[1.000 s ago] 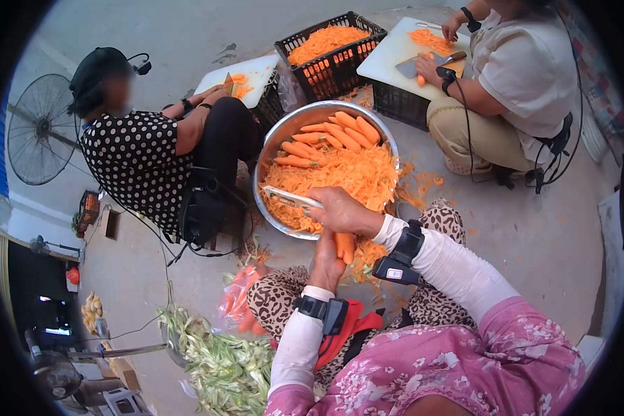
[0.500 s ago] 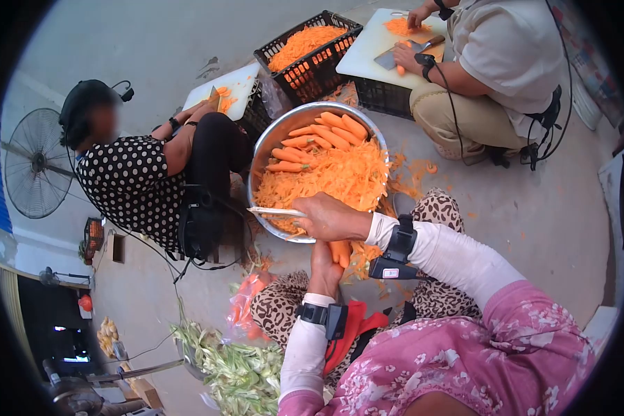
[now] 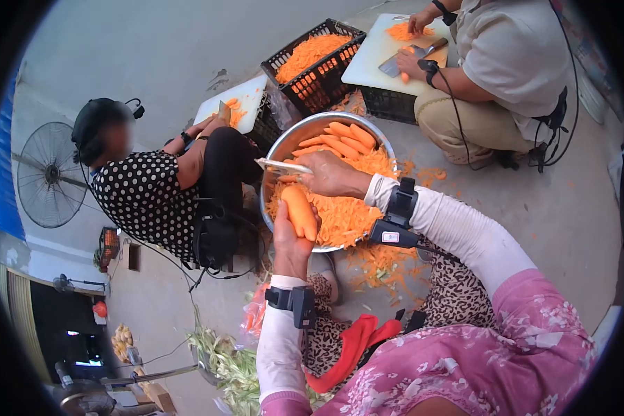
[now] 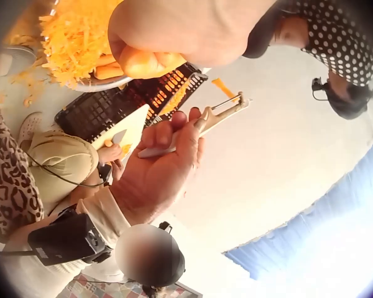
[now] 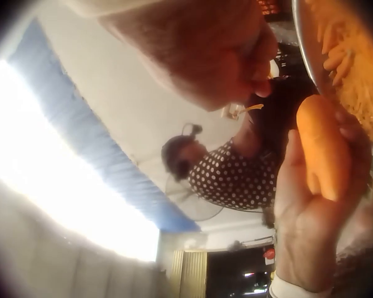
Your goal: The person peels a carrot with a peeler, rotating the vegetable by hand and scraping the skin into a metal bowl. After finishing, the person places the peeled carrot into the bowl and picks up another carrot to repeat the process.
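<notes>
In the head view, my left hand [image 3: 291,249] holds a thick peeled carrot [image 3: 298,211] upright over the near left side of a steel basin [image 3: 284,142]. The carrot's forked lower end shows between palm and fingers. My right hand [image 3: 333,173] grips a pale peeler [image 3: 283,166] by its handle, just above the carrot's top. A thin orange strip [image 4: 222,90] clings to the peeler's blade in the left wrist view. Inside the basin, several peeled carrots [image 3: 347,142] lie along the far side on a heap of orange peelings [image 3: 347,218].
A person in polka dots [image 3: 142,191] sits left, cutting on a white board [image 3: 239,93]. Another person [image 3: 513,62] works on the right at a board [image 3: 367,59] with a cleaver. A black crate [image 3: 326,87] of shredded carrot stands between them. Leafy scraps [image 3: 239,371] lie front left.
My left hand has risen from below the basin's near rim, bringing the carrot up over the basin. The right hand has moved up with the peeler, away from the near rim.
</notes>
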A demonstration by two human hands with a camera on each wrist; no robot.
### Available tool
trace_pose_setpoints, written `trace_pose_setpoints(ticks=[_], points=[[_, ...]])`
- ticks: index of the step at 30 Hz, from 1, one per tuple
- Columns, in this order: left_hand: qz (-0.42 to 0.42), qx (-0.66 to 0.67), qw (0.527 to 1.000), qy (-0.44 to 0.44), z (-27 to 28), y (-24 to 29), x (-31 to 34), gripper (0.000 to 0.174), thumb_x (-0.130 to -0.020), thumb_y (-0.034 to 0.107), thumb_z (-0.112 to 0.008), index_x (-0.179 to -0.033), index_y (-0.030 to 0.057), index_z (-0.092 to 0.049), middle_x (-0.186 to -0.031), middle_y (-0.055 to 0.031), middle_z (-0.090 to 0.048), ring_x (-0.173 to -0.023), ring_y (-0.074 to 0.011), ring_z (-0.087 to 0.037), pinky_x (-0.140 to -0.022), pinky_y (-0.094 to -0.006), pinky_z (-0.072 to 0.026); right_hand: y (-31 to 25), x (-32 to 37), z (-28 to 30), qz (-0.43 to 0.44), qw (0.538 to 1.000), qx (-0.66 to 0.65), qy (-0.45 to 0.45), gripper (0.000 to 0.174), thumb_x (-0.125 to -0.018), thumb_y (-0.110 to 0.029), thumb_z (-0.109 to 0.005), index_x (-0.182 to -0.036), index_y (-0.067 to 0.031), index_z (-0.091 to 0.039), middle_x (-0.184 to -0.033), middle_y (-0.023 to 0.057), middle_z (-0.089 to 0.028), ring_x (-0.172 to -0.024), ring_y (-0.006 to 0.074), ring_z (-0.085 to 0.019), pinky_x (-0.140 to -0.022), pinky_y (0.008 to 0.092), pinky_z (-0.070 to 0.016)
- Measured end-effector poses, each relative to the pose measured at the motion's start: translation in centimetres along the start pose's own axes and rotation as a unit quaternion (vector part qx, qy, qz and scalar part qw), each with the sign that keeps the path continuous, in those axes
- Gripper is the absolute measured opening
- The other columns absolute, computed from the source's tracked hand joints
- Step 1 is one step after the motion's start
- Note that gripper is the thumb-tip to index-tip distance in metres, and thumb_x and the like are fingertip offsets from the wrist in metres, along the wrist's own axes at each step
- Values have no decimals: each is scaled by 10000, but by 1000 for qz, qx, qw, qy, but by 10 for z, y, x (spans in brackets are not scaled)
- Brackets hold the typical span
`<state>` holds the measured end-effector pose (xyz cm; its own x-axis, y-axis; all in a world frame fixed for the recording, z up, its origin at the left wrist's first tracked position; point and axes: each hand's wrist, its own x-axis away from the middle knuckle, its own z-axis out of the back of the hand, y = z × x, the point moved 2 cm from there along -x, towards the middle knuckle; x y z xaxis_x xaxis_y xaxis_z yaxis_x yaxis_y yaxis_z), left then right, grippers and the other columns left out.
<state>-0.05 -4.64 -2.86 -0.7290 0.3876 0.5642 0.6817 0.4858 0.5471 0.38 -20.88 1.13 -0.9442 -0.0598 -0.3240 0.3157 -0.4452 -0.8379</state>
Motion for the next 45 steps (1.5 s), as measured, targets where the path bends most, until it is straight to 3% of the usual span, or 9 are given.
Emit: trace_pose_setpoints(ticks=[4, 6, 7, 10, 14, 15, 24, 28, 45], points=[[-11, 13, 999, -35, -5, 3, -20, 442, -949, 444, -403, -1160, 63, -480, -951, -129, -563, -806, -248, -573, -635, -352, -507, 13, 6, -9, -89, 993, -79, 17, 253, -800, -138, -588, -991, 25, -616, -866, 231, -630, -864, 347, -624, -724, 398, -485], [8, 24, 999, -40, 3, -4, -27, 438, -957, 453, -377, -1119, 66, -504, -923, -97, -588, -793, -234, -586, -620, -351, -508, 35, 6, -37, -115, 966, -221, 64, 251, -812, -137, -581, -1011, 16, -606, -872, 226, -633, -856, 348, -627, -718, 393, -484], [-1, 13, 999, -51, 10, -6, -30, 414, -964, 440, -369, -1122, 84, -509, -963, -81, -592, -817, -220, -594, -638, -354, -511, 13, 8, -26, -157, 976, -148, 15, 210, -820, -132, -582, -960, 19, -621, -856, 176, -639, -781, 218, -629, -684, 331, -485], [1, 53, 998, -17, 19, -15, -27, 412, -975, 429, -348, -1138, 83, -502, -1008, -74, -592, -837, -216, -597, -665, -356, -513, 8, 6, -40, -142, 987, -56, -53, 199, -819, -133, -583, -953, 12, -612, -841, 181, -631, -774, 243, -631, -674, 351, -482], [-4, 29, 999, -28, 20, -15, -16, 394, -983, 389, -352, -1162, 73, -505, -1080, -93, -601, -950, -229, -609, -804, -374, -524, -7, 7, -47, -40, 998, -28, -29, 175, -819, -148, -596, -888, 12, -586, -783, 197, -601, -734, 345, -611, -641, 392, -467], [-8, 27, 1000, -5, 12, -13, -8, 395, -1000, 365, -302, -1192, 65, -473, -1085, -84, -585, -924, -214, -598, -763, -347, -513, -8, 8, -47, -46, 998, -26, -38, 191, -824, -164, -604, -892, 14, -581, -777, 197, -598, -726, 353, -606, -629, 394, -463], [-12, -10, 1000, 6, 13, -25, -14, 374, -978, 382, -402, -1147, 63, -497, -1036, -85, -589, -881, -193, -598, -729, -334, -515, 0, 17, -32, -83, 996, -14, -37, 176, -841, -157, -595, -894, 10, -578, -764, 198, -604, -704, 307, -621, -614, 375, -460], [5, -7, 1000, 18, -2, -27, -15, 414, -997, 368, -327, -1219, 46, -463, -1188, -105, -557, -1067, -236, -563, -918, -378, -472, 3, 15, -24, -104, 994, -38, -19, 163, -841, -145, -594, -873, 12, -567, -740, 198, -597, -674, 299, -616, -600, 374, -457], [20, 1, 1000, 19, -4, -30, -30, 358, -980, 331, -384, -1142, 44, -525, -1107, -91, -599, -1004, -207, -591, -872, -332, -490, 7, 7, -24, -118, 991, -47, -33, 125, -822, -105, -573, -865, 10, -553, -690, 199, -570, -645, 327, -599, -581, 382, -449]])
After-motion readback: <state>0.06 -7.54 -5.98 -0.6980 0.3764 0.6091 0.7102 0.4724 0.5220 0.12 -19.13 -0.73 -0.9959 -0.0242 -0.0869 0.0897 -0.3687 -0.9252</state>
